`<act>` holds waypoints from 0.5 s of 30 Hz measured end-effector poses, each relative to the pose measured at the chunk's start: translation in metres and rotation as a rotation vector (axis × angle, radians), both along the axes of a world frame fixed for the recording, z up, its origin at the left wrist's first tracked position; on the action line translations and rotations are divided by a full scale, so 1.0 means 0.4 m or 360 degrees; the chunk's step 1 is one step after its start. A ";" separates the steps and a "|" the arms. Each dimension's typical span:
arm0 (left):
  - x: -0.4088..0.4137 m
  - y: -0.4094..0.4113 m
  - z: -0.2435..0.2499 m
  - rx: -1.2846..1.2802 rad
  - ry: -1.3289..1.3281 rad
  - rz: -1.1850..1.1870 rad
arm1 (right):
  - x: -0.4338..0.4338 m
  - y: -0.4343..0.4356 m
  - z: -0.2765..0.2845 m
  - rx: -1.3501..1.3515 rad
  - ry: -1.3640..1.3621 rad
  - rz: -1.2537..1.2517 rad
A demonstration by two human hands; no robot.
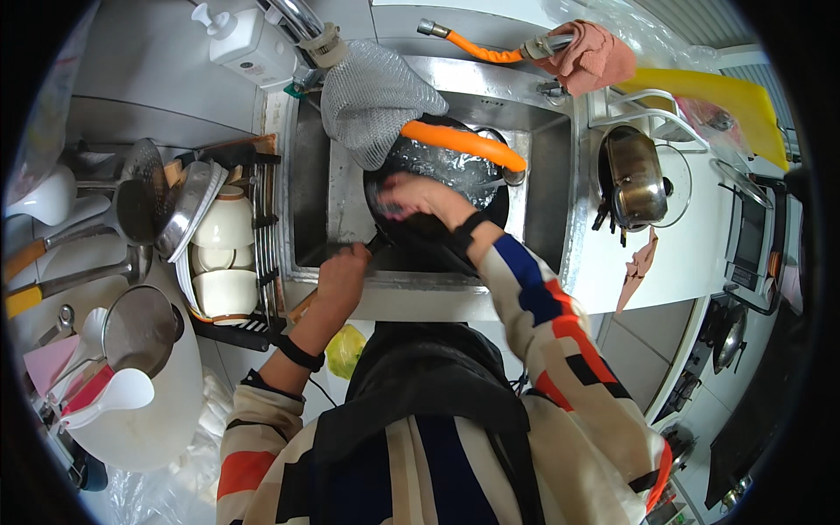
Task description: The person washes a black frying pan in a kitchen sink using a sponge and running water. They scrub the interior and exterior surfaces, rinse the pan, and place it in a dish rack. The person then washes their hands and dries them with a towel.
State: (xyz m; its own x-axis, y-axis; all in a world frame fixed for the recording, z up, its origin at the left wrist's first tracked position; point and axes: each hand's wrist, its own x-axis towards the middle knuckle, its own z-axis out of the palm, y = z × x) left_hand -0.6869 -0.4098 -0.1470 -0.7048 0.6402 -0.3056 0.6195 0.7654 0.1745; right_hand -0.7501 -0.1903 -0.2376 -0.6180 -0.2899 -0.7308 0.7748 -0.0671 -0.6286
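A black wok [489, 213] sits tilted in the stainless steel sink [551, 190], with water in it. My left hand [344, 275] grips the wok's handle [378, 244] at the sink's front edge. Inside the wok, my right hand [417, 195] is blurred by motion, its fingers curled over what looks like a small grey scourer [375, 195] against the left inner wall. An orange faucet hose [462, 144] arches over the wok, and water runs from its metal end. Grey mesh netting [374, 98] wraps the faucet and hangs over the wok's back left rim.
Left of the sink, a dish rack [266, 223] holds bowls [226, 292]; ladles and a strainer [140, 331] stand beyond it. A soap bottle [252, 49] stands behind. On the right counter [695, 262] are a metal pot [636, 184], a glass lid [676, 187] and a pink cloth [638, 272].
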 end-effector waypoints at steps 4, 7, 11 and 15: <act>-0.026 0.026 0.029 -0.0017 -0.0055 -0.0094 | -0.180 0.038 -0.198 0.0108 0.0201 -0.2079; -0.012 0.008 0.005 -0.0050 -0.0071 -0.0034 | -0.149 -0.023 -0.152 0.0425 0.0379 -0.1450; -0.014 -0.021 -0.030 -0.0031 -0.0127 0.0011 | -0.001 -0.047 -0.044 0.0298 0.0373 0.0188; -0.017 -0.025 -0.031 0.0109 -0.0132 0.0029 | 0.191 0.111 -0.044 0.0907 0.0385 0.1440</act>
State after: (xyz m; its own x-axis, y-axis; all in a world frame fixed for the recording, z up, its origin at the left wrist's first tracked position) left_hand -0.6935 -0.4198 -0.1594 -0.6906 0.6488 -0.3196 0.5868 0.7609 0.2769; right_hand -0.6735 -0.1461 -0.2552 -0.4922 -0.3665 -0.7896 0.2431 0.8131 -0.5289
